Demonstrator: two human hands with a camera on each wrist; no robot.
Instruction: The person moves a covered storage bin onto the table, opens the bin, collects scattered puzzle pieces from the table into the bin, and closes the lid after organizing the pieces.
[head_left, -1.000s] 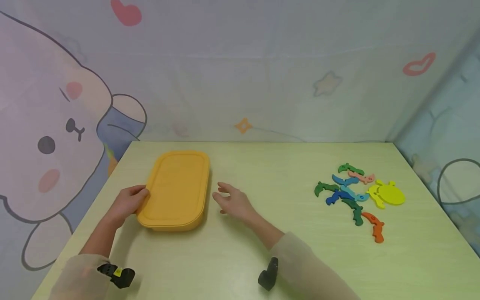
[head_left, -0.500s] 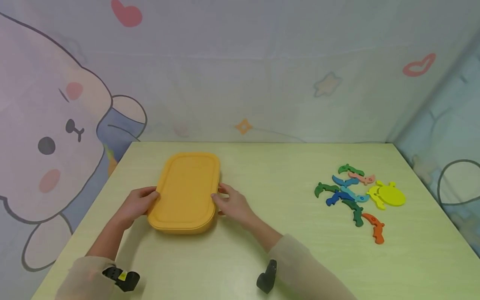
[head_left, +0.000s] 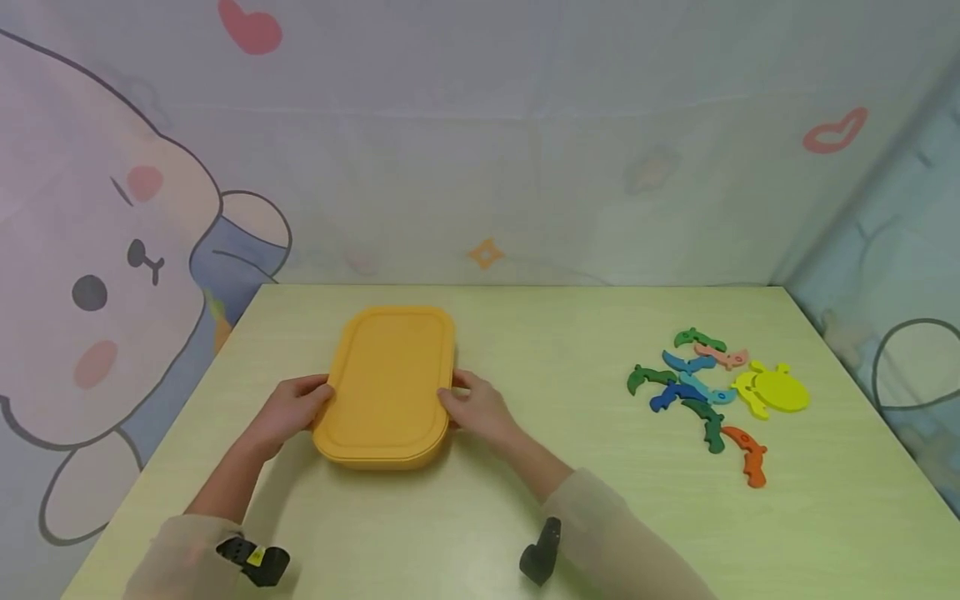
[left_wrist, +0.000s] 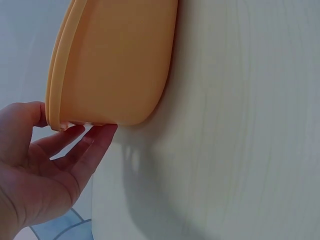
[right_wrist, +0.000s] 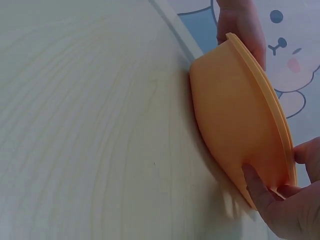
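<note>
An orange-yellow lidded plastic box (head_left: 392,383) with rounded corners sits left of the table's middle, its lid on. My left hand (head_left: 291,414) grips its left side, thumb at the lid's rim and fingers against the wall below. In the left wrist view, the fingertips of the left hand (left_wrist: 55,170) touch the box's side (left_wrist: 117,60) under the rim. On the opposite side my right hand (head_left: 483,412) holds the box, thumb on the lid edge. The right wrist view shows the fingers of the right hand (right_wrist: 295,205) spread along the box wall (right_wrist: 235,115).
At the right of the pale table (head_left: 555,350) lie several flat curved pieces in green, blue, pink and orange, such as an orange one (head_left: 752,458). A yellow oval piece (head_left: 782,390) lies by them. A printed cloth (head_left: 570,167) hangs behind the table.
The box has slid to the right with my left hand on it. My right hand, apart from the box a second ago, now holds its right side. The small pieces have not moved.
</note>
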